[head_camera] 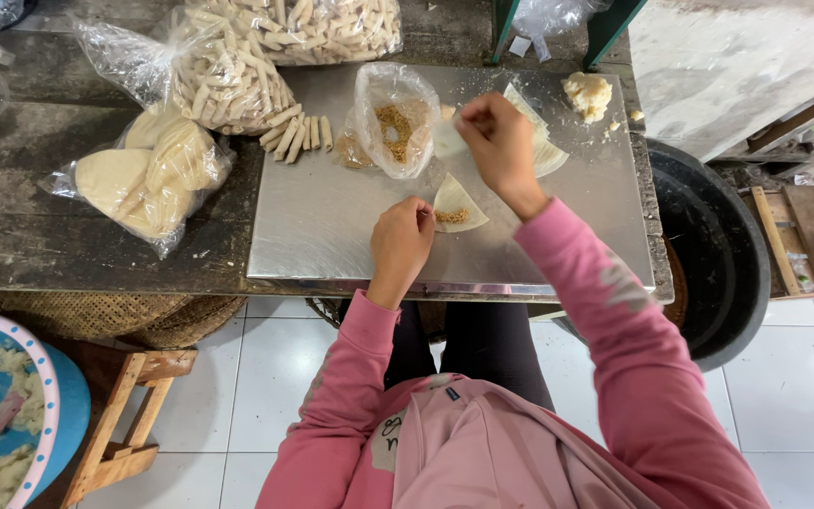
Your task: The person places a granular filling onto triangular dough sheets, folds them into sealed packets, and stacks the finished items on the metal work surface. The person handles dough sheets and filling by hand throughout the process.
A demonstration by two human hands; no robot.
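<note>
A triangular pale wrapper (456, 201) with a little brown filling on it lies on the metal sheet (332, 226). My left hand (400, 241) rests beside it, its fingertips on the wrapper's left edge. My right hand (497, 141) is raised over the sheet next to an open plastic bag of brown crumbly filling (394, 119), fingers pinched on something small and pale that I cannot make out. More wrappers (541, 141) are stacked behind that hand. A lump of pale dough (587, 93) sits at the sheet's far right corner.
Several finished rolls (296, 134) lie on the sheet's left. Bags of rolls (228, 80) (322, 26) and a bag of round wrappers (148, 174) sit on the dark wooden table. A black tub (720, 245) stands right, a wooden stool (124, 424) left.
</note>
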